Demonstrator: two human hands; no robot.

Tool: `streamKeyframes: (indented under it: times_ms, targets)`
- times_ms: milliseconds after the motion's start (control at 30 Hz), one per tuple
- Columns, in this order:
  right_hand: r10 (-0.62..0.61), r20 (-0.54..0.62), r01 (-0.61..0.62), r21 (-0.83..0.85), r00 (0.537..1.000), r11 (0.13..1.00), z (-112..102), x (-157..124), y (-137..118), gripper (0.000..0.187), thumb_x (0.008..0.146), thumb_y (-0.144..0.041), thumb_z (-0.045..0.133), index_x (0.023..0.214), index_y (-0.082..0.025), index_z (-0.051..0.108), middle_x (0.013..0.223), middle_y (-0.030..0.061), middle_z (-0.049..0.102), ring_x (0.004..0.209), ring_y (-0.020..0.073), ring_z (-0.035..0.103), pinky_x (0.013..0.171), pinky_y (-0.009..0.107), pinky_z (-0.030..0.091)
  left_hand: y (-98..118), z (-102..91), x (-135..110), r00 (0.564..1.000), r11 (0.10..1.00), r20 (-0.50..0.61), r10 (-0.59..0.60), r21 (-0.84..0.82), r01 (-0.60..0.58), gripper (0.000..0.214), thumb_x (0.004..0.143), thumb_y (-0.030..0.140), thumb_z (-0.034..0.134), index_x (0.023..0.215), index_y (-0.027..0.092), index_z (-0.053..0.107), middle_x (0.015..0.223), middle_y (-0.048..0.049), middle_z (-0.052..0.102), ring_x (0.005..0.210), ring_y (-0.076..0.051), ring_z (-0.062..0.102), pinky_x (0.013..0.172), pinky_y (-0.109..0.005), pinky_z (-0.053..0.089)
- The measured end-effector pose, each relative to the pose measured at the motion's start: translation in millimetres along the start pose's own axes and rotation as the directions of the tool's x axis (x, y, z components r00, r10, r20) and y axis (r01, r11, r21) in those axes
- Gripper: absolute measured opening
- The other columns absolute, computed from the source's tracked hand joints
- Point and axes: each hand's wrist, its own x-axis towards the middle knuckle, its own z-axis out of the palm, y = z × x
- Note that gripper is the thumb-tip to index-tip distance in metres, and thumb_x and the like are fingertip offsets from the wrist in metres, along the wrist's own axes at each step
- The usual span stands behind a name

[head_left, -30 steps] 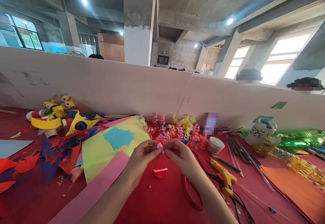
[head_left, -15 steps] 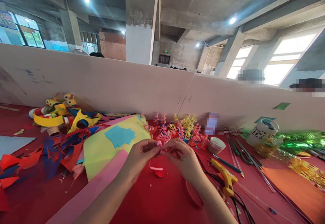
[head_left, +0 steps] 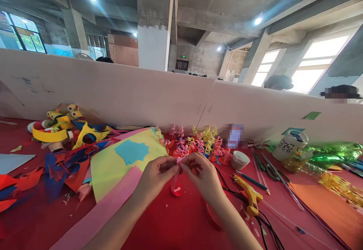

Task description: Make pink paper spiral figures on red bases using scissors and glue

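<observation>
My left hand (head_left: 157, 175) and my right hand (head_left: 202, 176) meet above the red table (head_left: 170, 223), fingertips pinched together on a thin pink paper strip (head_left: 176, 171). The strip hangs down between the hands. Its lower end reaches a small red paper disc (head_left: 177, 191) that sits low between the hands; whether the disc lies on the table I cannot tell. Just behind the hands stands a cluster of small curled paper figures (head_left: 198, 146) in pink, yellow and red.
Yellow, pink and blue paper sheets (head_left: 119, 163) lie at left, with cut scraps (head_left: 62, 167) and paper crowns (head_left: 56, 129) beyond. At right are a yellow glue gun (head_left: 249, 195), scissors (head_left: 268, 168), a tape roll (head_left: 239, 160), orange sheets (head_left: 331, 208) and green foil (head_left: 334, 153). A white partition (head_left: 141, 95) closes the back.
The pink strip was a short bit between the fingertips and now hangs down longer to the red disc. Both hands stay pinched together in about the same place.
</observation>
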Motion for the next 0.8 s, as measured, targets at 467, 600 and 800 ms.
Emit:
streamKeyframes:
  times_ms: [467,600,800]
  targets:
    - [0.095,0.109,-0.111,0.146,0.990,0.983,-6,2,-2,0.010,0.081,-0.022,0.055,0.085,-0.018,0.064,0.080,0.0022,0.065,0.072,0.0140,0.062,0.068,0.025,0.050,-4,-0.5,2,0.998,0.999,0.060,-0.004,0.048,0.001,0.019,0.075,0.034,0.064,0.078,0.015,0.066,0.066,-0.0007,0.062,0.067,-0.015,0.057,0.066,-0.024,0.044]
    - [0.153,0.198,-0.166,0.050,0.968,0.985,-16,2,-5,0.018,0.084,-0.029,0.052,0.086,-0.018,0.066,0.080,0.0037,0.066,0.075,0.0152,0.061,0.068,0.025,0.048,-4,-2.4,2,0.998,0.976,0.058,0.034,0.213,-0.046,0.021,0.079,0.035,0.057,0.080,0.016,0.062,0.065,-0.0001,0.058,0.065,-0.015,0.053,0.060,-0.024,0.041]
    - [0.273,0.204,-0.293,0.071,0.940,0.954,-18,4,1,0.026,0.081,-0.040,0.054,0.076,-0.017,0.063,0.067,0.0019,0.061,0.063,0.0139,0.054,0.060,0.025,0.042,1,2.3,-3,0.981,0.905,0.183,0.064,0.404,-0.135,0.020,0.086,0.032,0.048,0.082,0.018,0.061,0.078,-0.0020,0.064,0.077,-0.017,0.058,0.069,-0.025,0.044]
